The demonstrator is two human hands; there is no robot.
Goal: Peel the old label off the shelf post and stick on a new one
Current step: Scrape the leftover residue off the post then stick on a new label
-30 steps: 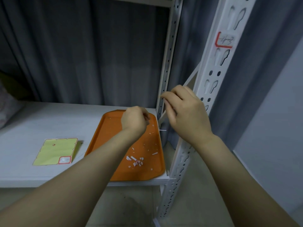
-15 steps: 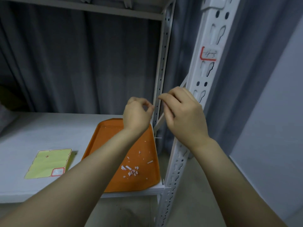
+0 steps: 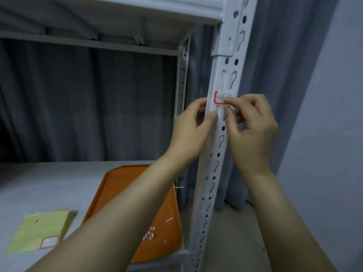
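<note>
The white slotted shelf post rises on the right of the shelf. The old label, white with a red border partly torn away and handwriting on it, is stuck to the post at hand height. My left hand wraps the post's left edge just below the label, thumb pressed on the front face. My right hand pinches at the label's lower right corner with thumb and fingertips. A yellow-green sticker sheet lies on the shelf at lower left and carries one new red-bordered label.
An orange tray lies on the grey shelf board, with small torn paper scraps in it. A second post stands at the back, grey curtains hang behind, and an upper shelf runs overhead.
Both hands rose from above the tray to the label on the post. The left hand now grips the post and the right hand pinches the label. The view tilted upward.
</note>
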